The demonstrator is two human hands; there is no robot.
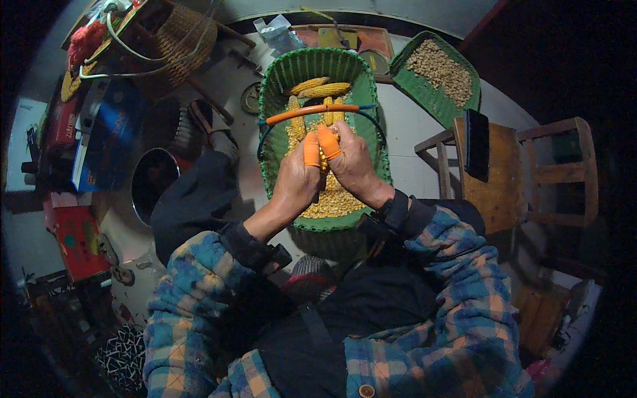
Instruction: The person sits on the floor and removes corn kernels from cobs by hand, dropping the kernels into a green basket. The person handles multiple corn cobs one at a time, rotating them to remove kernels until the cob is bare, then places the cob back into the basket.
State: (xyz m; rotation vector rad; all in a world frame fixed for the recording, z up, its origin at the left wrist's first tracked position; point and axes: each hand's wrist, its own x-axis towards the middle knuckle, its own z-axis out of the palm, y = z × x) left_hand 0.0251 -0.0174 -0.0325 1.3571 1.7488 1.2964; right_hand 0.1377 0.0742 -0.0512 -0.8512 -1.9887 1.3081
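Note:
My left hand (pixel 296 176) and my right hand (pixel 354 161) meet over a green woven basket (pixel 272 166), both closed around an ear of corn (pixel 323 163) that they mostly cover. Orange sleeves wrap both thumbs, which press on the ear side by side. Loose yellow corn kernels (pixel 331 201) lie in the near end of the basket. Beyond my hands, whole corn ears (pixel 326 90) rest at its far end, with more ears lengthwise near the middle. An orange-wrapped handle (pixel 313 112) arches across the basket just past my fingertips.
A green tray of unshelled peanuts (pixel 440 72) lies at the far right. A wooden chair (pixel 492 184) with a dark flat object (pixel 476 144) on it stands at the right. On the left are a dark round container (pixel 155 185), a blue box (pixel 107 139) and a wicker basket (pixel 186 42).

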